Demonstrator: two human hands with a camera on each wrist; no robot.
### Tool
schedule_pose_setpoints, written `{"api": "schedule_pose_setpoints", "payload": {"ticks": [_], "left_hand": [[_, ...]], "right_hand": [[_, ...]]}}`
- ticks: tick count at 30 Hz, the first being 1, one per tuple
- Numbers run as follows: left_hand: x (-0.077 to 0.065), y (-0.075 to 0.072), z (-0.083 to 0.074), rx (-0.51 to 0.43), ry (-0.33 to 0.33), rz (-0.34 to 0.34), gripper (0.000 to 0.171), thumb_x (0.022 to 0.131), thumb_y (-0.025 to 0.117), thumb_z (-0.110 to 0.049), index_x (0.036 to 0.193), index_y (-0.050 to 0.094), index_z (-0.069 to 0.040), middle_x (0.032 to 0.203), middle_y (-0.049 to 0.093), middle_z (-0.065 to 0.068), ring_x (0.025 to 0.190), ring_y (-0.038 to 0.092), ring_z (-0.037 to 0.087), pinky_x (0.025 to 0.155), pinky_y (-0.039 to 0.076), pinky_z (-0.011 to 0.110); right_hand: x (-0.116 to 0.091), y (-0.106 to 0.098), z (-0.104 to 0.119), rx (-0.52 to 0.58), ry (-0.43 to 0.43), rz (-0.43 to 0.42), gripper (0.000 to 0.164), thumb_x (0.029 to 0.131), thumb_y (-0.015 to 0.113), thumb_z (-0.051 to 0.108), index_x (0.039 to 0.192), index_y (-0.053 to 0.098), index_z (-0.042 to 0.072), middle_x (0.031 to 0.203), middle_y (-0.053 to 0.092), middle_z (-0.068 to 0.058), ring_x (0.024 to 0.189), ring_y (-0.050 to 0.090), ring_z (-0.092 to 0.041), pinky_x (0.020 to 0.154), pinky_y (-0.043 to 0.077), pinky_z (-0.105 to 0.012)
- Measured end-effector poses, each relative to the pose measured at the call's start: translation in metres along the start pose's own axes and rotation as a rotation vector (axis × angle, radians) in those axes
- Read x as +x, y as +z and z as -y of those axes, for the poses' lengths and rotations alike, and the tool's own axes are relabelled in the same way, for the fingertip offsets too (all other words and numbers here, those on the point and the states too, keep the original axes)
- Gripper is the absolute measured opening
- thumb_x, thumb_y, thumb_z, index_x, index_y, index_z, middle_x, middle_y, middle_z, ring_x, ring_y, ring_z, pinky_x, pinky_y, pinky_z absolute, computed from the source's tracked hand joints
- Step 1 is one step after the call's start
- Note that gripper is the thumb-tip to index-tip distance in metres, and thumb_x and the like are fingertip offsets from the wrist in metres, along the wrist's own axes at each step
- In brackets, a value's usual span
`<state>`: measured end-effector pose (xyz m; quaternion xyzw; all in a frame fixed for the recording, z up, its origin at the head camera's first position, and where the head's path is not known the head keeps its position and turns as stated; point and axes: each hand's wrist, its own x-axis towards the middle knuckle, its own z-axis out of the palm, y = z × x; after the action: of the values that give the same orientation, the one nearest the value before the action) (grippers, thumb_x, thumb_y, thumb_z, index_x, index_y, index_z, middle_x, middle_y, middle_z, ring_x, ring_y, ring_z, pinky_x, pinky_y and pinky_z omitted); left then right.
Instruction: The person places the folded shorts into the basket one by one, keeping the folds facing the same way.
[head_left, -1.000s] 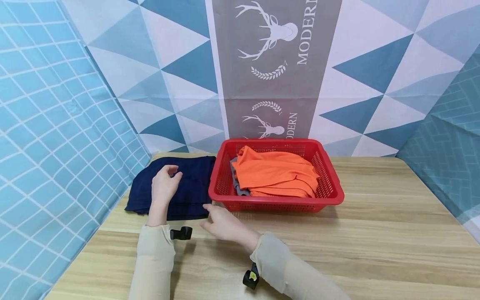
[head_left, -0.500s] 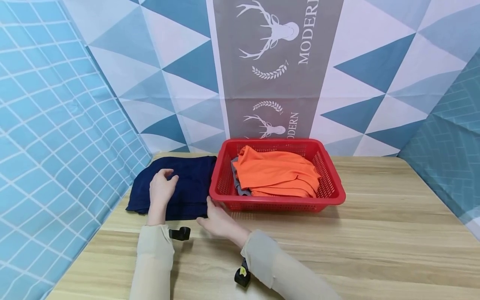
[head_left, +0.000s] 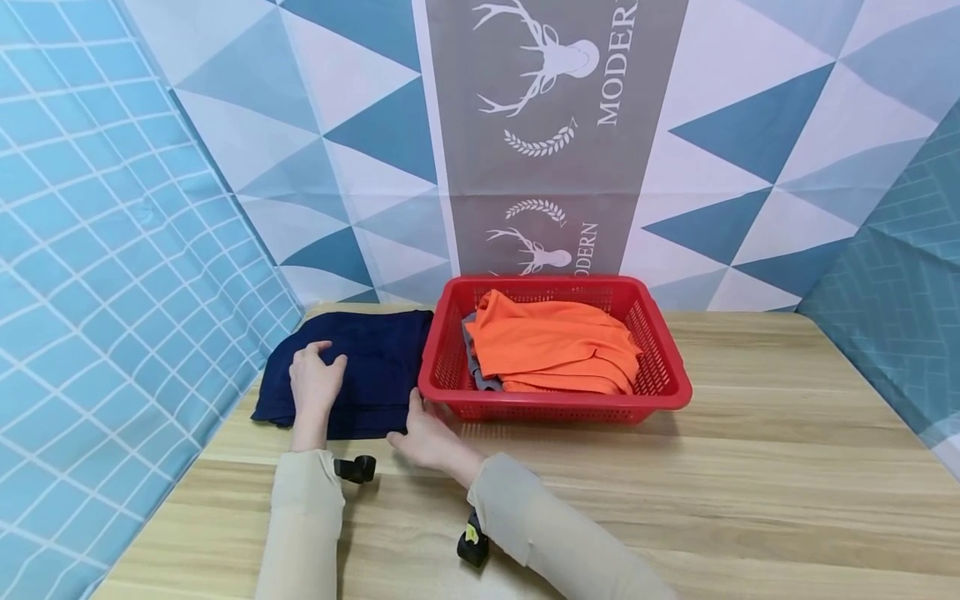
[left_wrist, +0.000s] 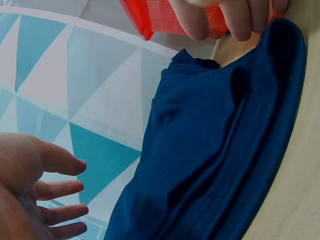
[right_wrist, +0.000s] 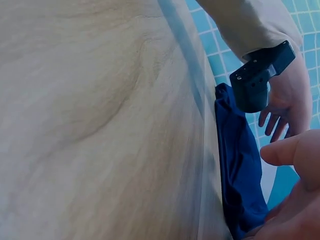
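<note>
A folded navy blue cloth garment (head_left: 375,358) lies at the back left of the table; its stacked folds show in the left wrist view, where the same navy garment (left_wrist: 200,135) runs along the table. My left hand (head_left: 315,385) is over its left part, and in the left wrist view the left hand (left_wrist: 30,190) shows loosely spread fingers apart from the fabric. By the garment's front right corner is my right hand (head_left: 435,442), thumb and fingers extended. In the right wrist view the right hand (right_wrist: 300,185) overlaps the garment's end; whether it touches is hidden.
Right of the garment stands a red perforated plastic basket (head_left: 555,406), its left rim close against the fabric. Inside it lie a folded orange cloth (head_left: 555,342) and a grey cloth (head_left: 480,379). Patterned curtains hang behind and beside the wooden table (head_left: 750,467).
My right hand has shifted left along the garment's front right corner. The left hand has moved slightly left and nearer the front. Garment and basket have stayed put.
</note>
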<state>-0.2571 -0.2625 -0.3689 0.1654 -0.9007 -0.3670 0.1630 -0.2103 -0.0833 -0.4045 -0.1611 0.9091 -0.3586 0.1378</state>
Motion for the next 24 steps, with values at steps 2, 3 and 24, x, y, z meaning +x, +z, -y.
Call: {"api": "schedule_pose_setpoints", "payload": {"ticks": [2,3,24], "left_hand": [[0.001,0.0,0.001,-0.008,-0.013,-0.006,0.045,0.09,0.05,-0.019,0.131,0.043,-0.001,0.138,0.031,0.027,0.125,0.025,0.045,0.101,0.023,0.053],[0.001,0.0,0.002,-0.009,-0.018,-0.005,0.046,0.09,0.05,-0.02,0.132,0.043,-0.001,0.139,0.03,0.027,0.125,0.025,0.045,0.101,0.023,0.053],[0.014,0.001,0.042,-0.012,-0.176,-0.031,0.081,0.088,0.052,-0.03,0.144,0.004,0.004,0.147,-0.002,0.028,0.134,-0.005,0.044,0.106,-0.002,0.057]], "right_hand": [[0.002,0.004,0.002,-0.008,0.002,-0.018,0.077,0.088,0.056,0.034,0.146,0.013,0.005,0.15,0.012,-0.017,0.138,0.012,-0.028,0.111,0.012,-0.044],[0.004,0.007,0.003,-0.013,0.004,-0.027,0.077,0.088,0.056,0.033,0.146,0.013,0.006,0.15,0.012,-0.017,0.138,0.013,-0.028,0.111,0.014,-0.043],[0.03,0.018,0.014,0.058,0.14,-0.141,0.08,0.087,0.056,0.035,0.146,0.011,0.006,0.149,0.016,-0.017,0.137,0.018,-0.028,0.108,0.025,-0.037]]}}
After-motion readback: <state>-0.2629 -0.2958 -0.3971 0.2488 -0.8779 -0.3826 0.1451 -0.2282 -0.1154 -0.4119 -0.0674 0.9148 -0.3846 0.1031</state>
